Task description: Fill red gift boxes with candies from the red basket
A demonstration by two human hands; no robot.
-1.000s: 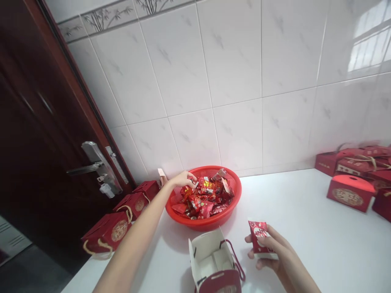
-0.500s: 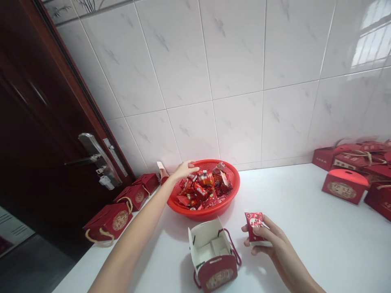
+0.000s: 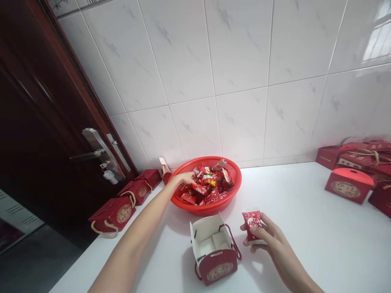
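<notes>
A red plastic basket [image 3: 207, 211] full of red-wrapped candies [image 3: 210, 181] stands against the wall. My left hand [image 3: 185, 178] reaches over its left rim, the fingers down among the candies. The fingertips are partly hidden, so whether they grip a candy is unclear. In front of the basket sits a dark red gift box [image 3: 218, 268], its top open, with a white divided inside and dark red cord handles. To the right of that box, my right hand [image 3: 269, 240] holds a small red printed packet [image 3: 252, 224] between thumb and fingers, above the table.
Closed red boxes with rope handles [image 3: 113, 215] line the left table edge beside a dark door [image 3: 39, 122]. More red boxes [image 3: 360, 156] are piled at the right, with a single box [image 3: 348, 186] in front. Behind the white table [image 3: 284, 203] rises a tiled wall [image 3: 244, 122].
My left hand has moved down from above the basket's rim into the candies. My right hand still holds the packet, slightly higher and tilted a little differently. The view has shifted slightly.
</notes>
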